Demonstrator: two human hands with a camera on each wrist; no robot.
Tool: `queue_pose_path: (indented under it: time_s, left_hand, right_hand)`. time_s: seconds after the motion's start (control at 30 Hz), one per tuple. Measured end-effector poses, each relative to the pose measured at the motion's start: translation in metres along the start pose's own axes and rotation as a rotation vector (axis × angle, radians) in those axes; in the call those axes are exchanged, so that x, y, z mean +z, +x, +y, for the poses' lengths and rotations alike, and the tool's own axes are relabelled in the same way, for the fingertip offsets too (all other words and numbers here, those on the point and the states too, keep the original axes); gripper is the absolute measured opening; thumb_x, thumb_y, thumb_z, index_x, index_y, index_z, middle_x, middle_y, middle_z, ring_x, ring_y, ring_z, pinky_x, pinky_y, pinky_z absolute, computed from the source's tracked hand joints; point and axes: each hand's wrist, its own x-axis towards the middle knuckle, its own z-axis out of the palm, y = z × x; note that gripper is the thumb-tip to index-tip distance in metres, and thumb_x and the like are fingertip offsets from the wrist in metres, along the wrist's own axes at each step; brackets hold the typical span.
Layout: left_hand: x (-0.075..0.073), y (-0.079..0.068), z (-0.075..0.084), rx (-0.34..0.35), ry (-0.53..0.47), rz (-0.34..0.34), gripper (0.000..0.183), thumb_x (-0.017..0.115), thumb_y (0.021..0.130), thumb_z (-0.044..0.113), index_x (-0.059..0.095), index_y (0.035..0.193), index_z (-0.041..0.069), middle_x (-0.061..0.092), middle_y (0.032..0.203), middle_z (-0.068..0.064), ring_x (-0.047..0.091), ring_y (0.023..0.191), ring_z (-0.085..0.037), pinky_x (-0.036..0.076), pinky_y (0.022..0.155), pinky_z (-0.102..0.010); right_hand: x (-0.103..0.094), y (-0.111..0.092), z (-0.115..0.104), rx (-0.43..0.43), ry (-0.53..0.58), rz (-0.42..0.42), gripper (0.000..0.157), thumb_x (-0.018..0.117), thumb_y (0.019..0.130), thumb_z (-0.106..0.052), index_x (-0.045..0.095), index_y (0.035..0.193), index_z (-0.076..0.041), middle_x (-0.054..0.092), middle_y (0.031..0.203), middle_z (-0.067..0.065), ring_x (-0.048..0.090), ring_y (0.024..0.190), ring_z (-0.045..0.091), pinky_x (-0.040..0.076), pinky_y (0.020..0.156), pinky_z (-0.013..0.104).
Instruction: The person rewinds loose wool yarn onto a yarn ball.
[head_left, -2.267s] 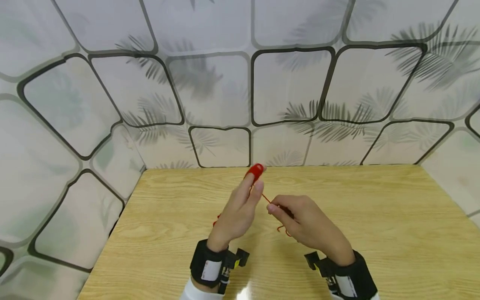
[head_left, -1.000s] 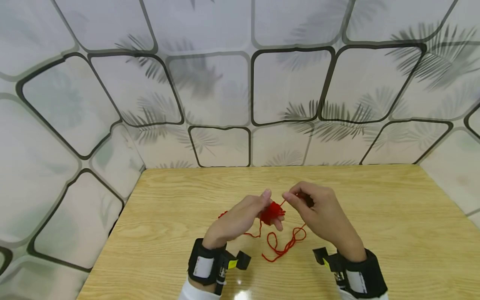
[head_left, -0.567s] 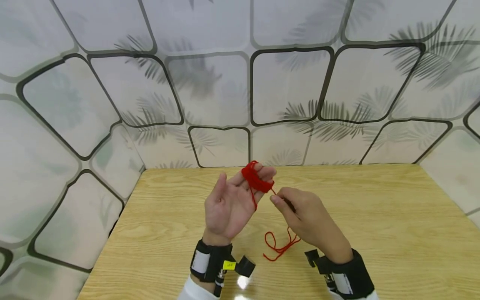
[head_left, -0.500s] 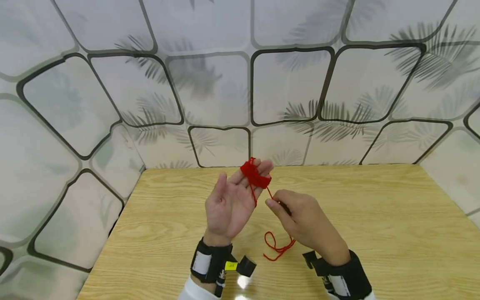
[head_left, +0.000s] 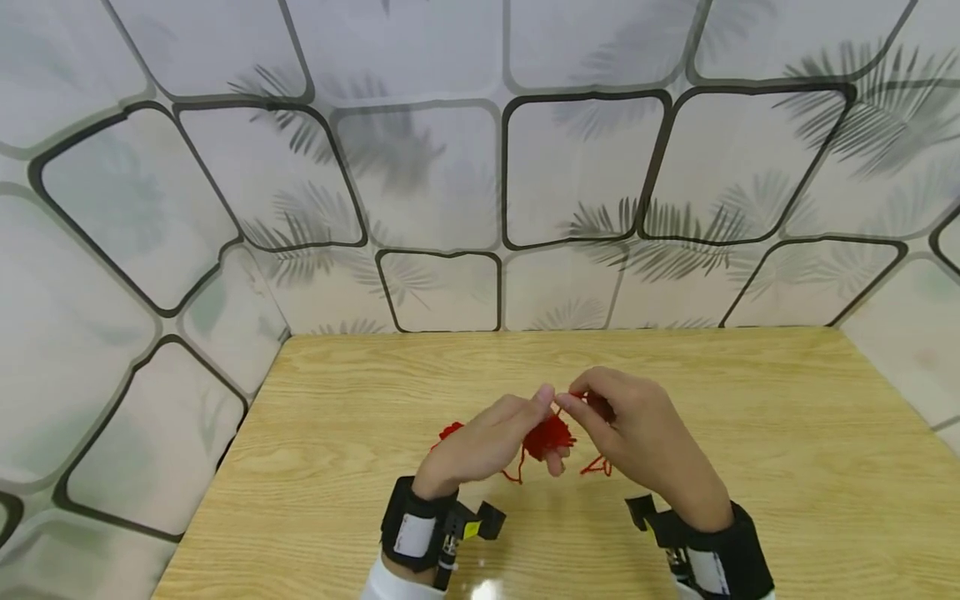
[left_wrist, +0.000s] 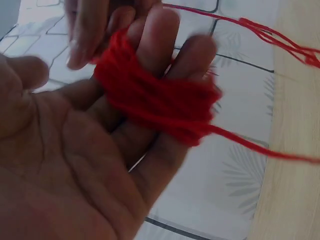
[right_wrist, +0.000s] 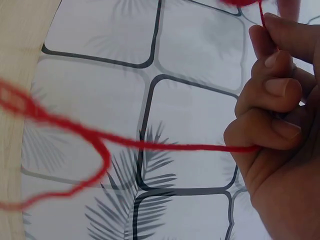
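Observation:
Red yarn [head_left: 547,437] is wound in a thick band round the fingers of my left hand [head_left: 483,442]. The left wrist view shows this yarn band [left_wrist: 150,95] across several nearly straight fingers, the thumb standing apart. My right hand [head_left: 648,429] is just to the right, pinching the yarn strand between thumb and forefinger close to the left fingertips. In the right wrist view its other fingers curl over a trailing yarn strand [right_wrist: 195,147]. A loose yarn tail [head_left: 597,467] hangs below the right hand.
More red yarn [head_left: 452,430] shows behind the left hand, partly hidden by it. The wooden table [head_left: 360,400] runs back to a patterned wall [head_left: 435,183]. Each wrist wears a black strap with a camera [head_left: 491,521].
The left hand has turned from palm up to back up, its fingers now lower and pointing right. The right hand has moved slightly up and right, still pinching the yarn; the loose tail has lifted.

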Motion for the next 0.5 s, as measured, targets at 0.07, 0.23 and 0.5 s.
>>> queue_pose_path:
  time_s: [0.07,0.23,0.5]
  left_hand:
    - [-0.002,-0.003,0.002,0.019,-0.096,-0.022,0.069,0.012,0.101,0.044,0.063,0.079,0.004,0.064,0.072,-0.007,0.063,0.079,-0.021,0.045,0.085,-0.036]
    - [-0.007,-0.003,-0.001,0.296,-0.623,-0.025,0.068,0.004,0.102,0.037,0.062,0.092,0.002,0.065,0.085,-0.008,0.062,0.089,-0.025,0.039,0.094,-0.046]
    - [-0.008,0.002,0.001,0.404,-0.781,0.302,0.059,0.016,0.101,0.038,0.038,0.134,-0.005,0.043,0.136,-0.022,0.034,0.131,-0.033,0.018,0.109,-0.042]
  right_hand:
    - [0.001,0.000,0.002,-0.001,0.031,0.004,0.010,0.065,0.085,-0.020,0.056,0.088,-0.025,0.037,0.066,-0.018,0.033,0.051,-0.001,0.029,0.044,0.018]
    - [0.010,0.000,0.003,-0.044,-0.067,-0.001,0.006,0.060,0.088,-0.022,0.057,0.092,-0.018,0.046,0.072,-0.013,0.035,0.053,0.001,0.034,0.047,0.016]
    - [0.023,0.002,-0.008,-0.107,-0.218,-0.053,0.013,0.057,0.090,-0.027,0.054,0.083,-0.017,0.043,0.071,-0.013,0.033,0.054,0.000,0.029,0.046,0.014]
